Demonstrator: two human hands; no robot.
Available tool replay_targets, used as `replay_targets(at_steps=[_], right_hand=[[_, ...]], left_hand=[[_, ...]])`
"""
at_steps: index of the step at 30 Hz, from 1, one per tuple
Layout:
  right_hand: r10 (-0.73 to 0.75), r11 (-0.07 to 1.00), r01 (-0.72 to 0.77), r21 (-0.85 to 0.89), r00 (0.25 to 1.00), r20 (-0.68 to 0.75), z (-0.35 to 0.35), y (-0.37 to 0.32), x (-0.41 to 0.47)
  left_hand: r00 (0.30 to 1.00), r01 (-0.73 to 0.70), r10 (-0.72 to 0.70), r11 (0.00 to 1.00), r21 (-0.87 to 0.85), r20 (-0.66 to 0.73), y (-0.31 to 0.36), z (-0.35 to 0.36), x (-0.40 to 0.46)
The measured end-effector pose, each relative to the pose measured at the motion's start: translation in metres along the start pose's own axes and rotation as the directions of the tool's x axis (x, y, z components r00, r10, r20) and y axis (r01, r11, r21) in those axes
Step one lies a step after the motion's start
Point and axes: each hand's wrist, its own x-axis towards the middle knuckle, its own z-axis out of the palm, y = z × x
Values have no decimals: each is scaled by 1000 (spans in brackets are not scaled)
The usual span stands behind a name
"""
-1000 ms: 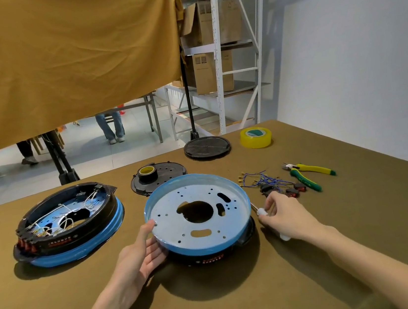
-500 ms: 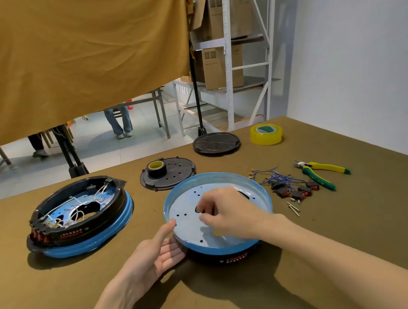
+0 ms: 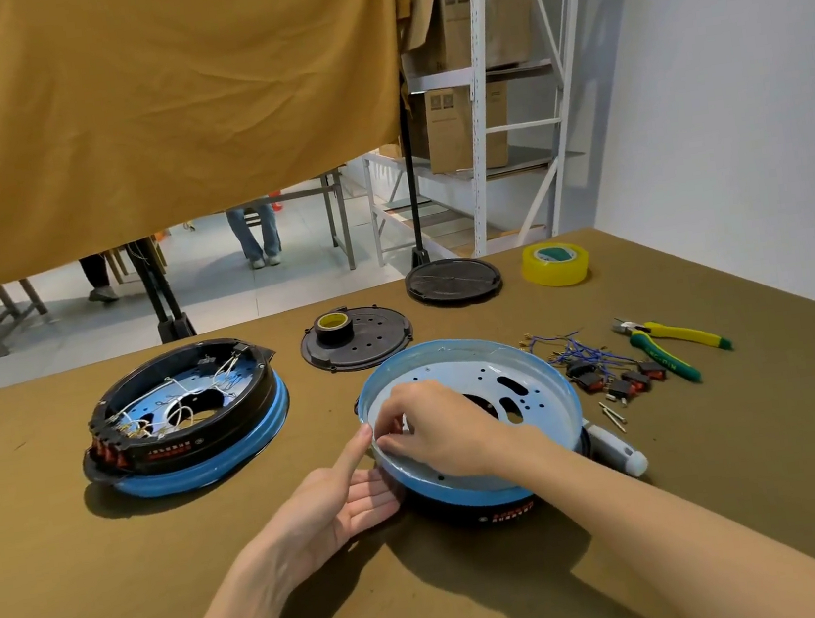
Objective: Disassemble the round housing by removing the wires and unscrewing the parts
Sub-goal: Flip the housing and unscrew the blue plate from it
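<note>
The round housing (image 3: 478, 429), a blue-rimmed pan with a pale perforated plate facing up over a black base, is sitting on the olive bench (image 3: 728, 474) near the front centre. The left hand (image 3: 338, 509) is lying against its near-left side, fingers relaxed and the thumb pointing up along the blue rim; its grip is wide and holding nothing. The right hand (image 3: 437, 429) is reaching over the rim onto the plate with its fingers curled down at the left edge; whether that grip is pinching anything there cannot be told. A white-handled tool (image 3: 615, 447) is lying just beside the housing on the right, next to a few loose screws (image 3: 613, 414). Farther right, a bundle of blue wires (image 3: 571, 349) and small black switches (image 3: 612, 380) are resting near green-and-yellow pliers (image 3: 669, 341). A second housing (image 3: 187, 421), wires inside, is sitting well apart to the left. Behind are lying a black disc carrying a tape roll (image 3: 355, 339), a black cover (image 3: 452, 279) and yellow tape (image 3: 555, 263).
</note>
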Motion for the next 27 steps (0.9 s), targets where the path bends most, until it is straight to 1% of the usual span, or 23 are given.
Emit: replay_targets(at_steps=[5, 10, 13, 15, 17, 20, 22, 24, 27], right_hand=[[-48, 997, 49, -62, 999, 15, 3, 0, -5], [-51, 997, 52, -50, 999, 17, 0, 1, -11], [-26, 1000, 26, 15, 1000, -9, 0, 1, -13], [21, 998, -17, 59, 997, -69, -1, 4, -13], [72, 986, -49, 159, 987, -145, -4, 7, -13], [188, 915, -70, 398, 946, -266, -13, 14, -20], [261, 860, -63, 506, 907, -331, -23, 22, -31], [302, 844, -47, 534, 864, -402, -36, 35, -47], [362, 863, -76, 500, 783, -506, -60, 61, -75]], left_hand=[[1000, 10, -10, 999, 35, 10, 2, 2, -1], [1000, 12, -14, 997, 75, 19, 2, 4, -3], [999, 14, -16, 997, 71, 31, 3, 4, -5], [999, 15, -17, 998, 61, 28, 3, 4, -6], [1000, 11, -12, 999, 51, 16, 2, 5, -6], [999, 8, -6, 999, 43, -33, 3, 9, -6], [996, -13, 16, 999, 35, -85, 2, 12, -5], [989, -47, 52, 998, 38, -138, 0, 14, -3], [981, -73, 74, 997, 10, -179, 0, 14, -3]])
